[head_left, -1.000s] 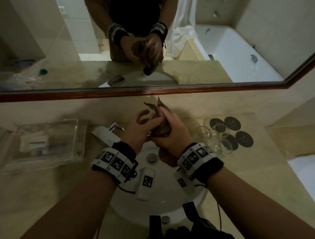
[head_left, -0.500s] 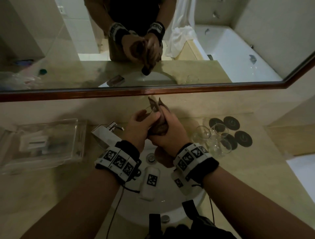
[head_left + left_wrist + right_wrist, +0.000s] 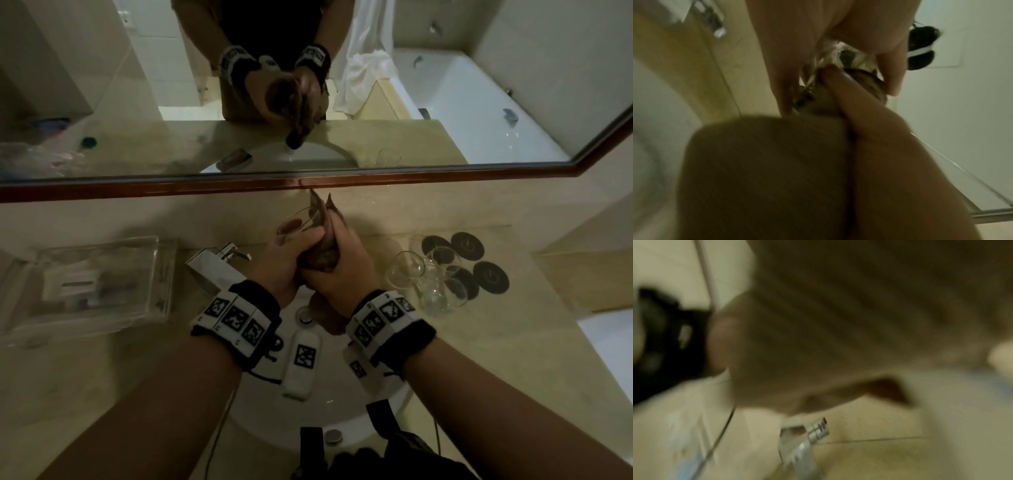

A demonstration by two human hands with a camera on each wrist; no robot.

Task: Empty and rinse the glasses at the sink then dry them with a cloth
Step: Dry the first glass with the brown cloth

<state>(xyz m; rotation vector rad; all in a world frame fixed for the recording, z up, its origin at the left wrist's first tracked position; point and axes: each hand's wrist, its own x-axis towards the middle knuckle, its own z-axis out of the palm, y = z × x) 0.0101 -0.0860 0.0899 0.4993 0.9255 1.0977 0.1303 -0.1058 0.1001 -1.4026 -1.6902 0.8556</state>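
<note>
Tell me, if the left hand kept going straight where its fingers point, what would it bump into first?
The left hand already grips the glass against the brown cloth. Beyond them, probably the beige wall under the mirror frame, though depth is unclear.

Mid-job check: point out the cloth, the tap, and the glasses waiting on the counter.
cloth [image 3: 320, 258], head view, on the bunched brown fabric between both hands.
tap [image 3: 214, 269], head view, on its square chrome body.
glasses on the counter [image 3: 406, 272], head view, on the bowl of the nearest clear one.
</note>
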